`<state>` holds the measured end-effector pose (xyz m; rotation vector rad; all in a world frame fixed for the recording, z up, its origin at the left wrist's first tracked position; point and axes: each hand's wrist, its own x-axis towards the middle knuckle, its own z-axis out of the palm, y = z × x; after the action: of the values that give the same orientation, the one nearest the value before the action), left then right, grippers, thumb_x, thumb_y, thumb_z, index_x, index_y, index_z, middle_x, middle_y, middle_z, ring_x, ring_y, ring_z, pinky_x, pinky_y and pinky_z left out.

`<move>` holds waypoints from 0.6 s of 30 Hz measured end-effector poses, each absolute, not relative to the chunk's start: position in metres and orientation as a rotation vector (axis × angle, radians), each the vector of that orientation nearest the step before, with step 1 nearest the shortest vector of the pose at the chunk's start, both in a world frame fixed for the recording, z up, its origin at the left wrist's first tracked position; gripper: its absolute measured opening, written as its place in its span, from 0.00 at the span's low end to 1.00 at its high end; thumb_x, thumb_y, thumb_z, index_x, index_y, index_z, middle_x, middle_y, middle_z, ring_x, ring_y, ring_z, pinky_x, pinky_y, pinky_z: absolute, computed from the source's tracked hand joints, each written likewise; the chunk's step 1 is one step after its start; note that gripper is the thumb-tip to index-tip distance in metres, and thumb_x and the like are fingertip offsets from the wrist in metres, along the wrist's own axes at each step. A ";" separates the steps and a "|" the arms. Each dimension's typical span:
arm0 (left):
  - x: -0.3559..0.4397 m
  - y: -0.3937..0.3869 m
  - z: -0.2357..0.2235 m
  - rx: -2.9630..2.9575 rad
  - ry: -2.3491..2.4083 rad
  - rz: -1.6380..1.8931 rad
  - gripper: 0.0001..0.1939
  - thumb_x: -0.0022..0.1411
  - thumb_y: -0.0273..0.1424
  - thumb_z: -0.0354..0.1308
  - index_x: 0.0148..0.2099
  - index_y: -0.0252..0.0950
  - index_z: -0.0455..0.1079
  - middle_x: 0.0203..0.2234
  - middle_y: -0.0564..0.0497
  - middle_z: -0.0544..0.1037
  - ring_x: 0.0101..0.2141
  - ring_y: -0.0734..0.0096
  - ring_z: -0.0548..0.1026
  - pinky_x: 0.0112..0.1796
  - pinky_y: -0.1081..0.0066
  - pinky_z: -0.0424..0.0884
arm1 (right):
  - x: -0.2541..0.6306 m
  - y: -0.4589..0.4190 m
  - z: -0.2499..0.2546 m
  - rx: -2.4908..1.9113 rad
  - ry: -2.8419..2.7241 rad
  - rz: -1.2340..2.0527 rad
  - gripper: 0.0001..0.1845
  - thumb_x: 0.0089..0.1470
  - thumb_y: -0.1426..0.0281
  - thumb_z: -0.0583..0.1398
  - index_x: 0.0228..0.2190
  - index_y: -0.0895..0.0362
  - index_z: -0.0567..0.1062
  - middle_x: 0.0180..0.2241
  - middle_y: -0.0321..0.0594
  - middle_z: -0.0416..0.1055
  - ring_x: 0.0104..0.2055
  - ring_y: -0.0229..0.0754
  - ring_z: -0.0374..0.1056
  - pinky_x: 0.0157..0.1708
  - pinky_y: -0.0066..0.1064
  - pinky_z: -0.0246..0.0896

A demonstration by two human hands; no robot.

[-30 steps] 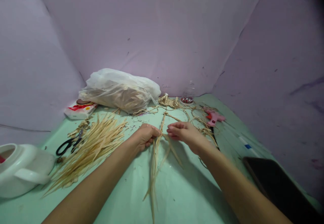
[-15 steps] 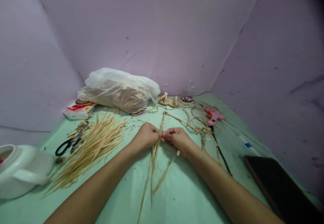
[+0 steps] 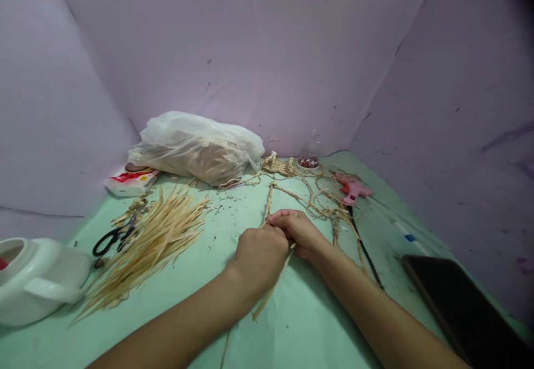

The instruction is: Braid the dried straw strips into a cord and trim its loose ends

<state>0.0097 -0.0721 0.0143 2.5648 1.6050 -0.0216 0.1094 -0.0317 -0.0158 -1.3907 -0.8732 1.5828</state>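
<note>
Left hand [image 3: 261, 255] shifted toward 5 o'clock, now over the strands [image 3: 261, 308] — fingers hidden, can't tell grip. Right hand [image 3: 294, 227] pinched on braid [image 3: 270, 199], which runs to 12 o'clock — likely 1 hand anchoring.

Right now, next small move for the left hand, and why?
I'd probably ease the left hand toward the body to snug the strands: the right hand pinches at the lower end of the braid, the left hand sits just nearside, and loose ends trail below. The left hand's grip is hidden.
</note>
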 end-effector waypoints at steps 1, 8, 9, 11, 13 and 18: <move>0.011 -0.073 0.013 2.580 1.558 -0.025 0.15 0.57 0.23 0.45 0.43 0.31 0.70 0.34 0.40 0.75 0.33 0.64 0.74 0.32 0.69 0.66 | 0.110 -0.032 -0.015 -1.380 -0.874 1.604 0.03 0.31 0.73 0.60 0.15 0.60 0.68 0.09 0.30 0.61 0.13 0.29 0.52 0.14 0.23 0.41; -0.011 -0.041 0.030 2.131 1.702 0.417 0.14 0.55 0.35 0.49 0.27 0.32 0.71 0.21 0.45 0.73 0.25 0.68 0.71 0.26 0.72 0.61 | 0.115 -0.030 -0.015 -1.325 -0.902 1.693 0.03 0.31 0.78 0.57 0.15 0.61 0.70 0.11 0.32 0.64 0.12 0.28 0.53 0.13 0.22 0.43; -0.015 -0.034 0.031 1.961 1.725 0.568 0.13 0.54 0.34 0.50 0.27 0.32 0.71 0.22 0.47 0.73 0.23 0.72 0.69 0.24 0.73 0.60 | 0.116 -0.029 -0.015 -1.317 -0.905 1.705 0.03 0.31 0.78 0.56 0.14 0.61 0.70 0.11 0.32 0.64 0.12 0.28 0.52 0.13 0.22 0.43; -0.020 -0.022 0.029 1.464 1.583 0.574 0.10 0.52 0.31 0.51 0.31 0.31 0.70 0.20 0.50 0.71 0.17 0.78 0.64 0.19 0.75 0.57 | 0.116 -0.030 -0.015 -1.304 -0.912 1.732 0.03 0.32 0.78 0.56 0.14 0.61 0.69 0.11 0.32 0.63 0.12 0.28 0.52 0.14 0.22 0.44; -0.021 -0.016 0.022 1.276 1.435 0.482 0.09 0.50 0.29 0.51 0.29 0.30 0.69 0.18 0.51 0.70 0.14 0.81 0.61 0.16 0.77 0.55 | 0.116 -0.030 -0.014 -1.286 -0.917 1.751 0.03 0.33 0.77 0.57 0.15 0.60 0.69 0.12 0.33 0.64 0.13 0.29 0.55 0.15 0.22 0.47; -0.017 -0.013 0.004 1.205 1.279 0.382 0.08 0.49 0.30 0.52 0.24 0.30 0.68 0.14 0.53 0.66 0.13 0.82 0.59 0.15 0.78 0.54 | 0.119 -0.026 -0.020 -1.311 -1.139 1.637 0.02 0.36 0.76 0.58 0.17 0.60 0.69 0.15 0.35 0.68 0.18 0.32 0.61 0.21 0.23 0.53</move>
<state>-0.0170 -0.0127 0.0036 1.2053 1.2787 0.3817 0.1187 -0.0255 -0.0196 -1.3108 -1.1394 1.6373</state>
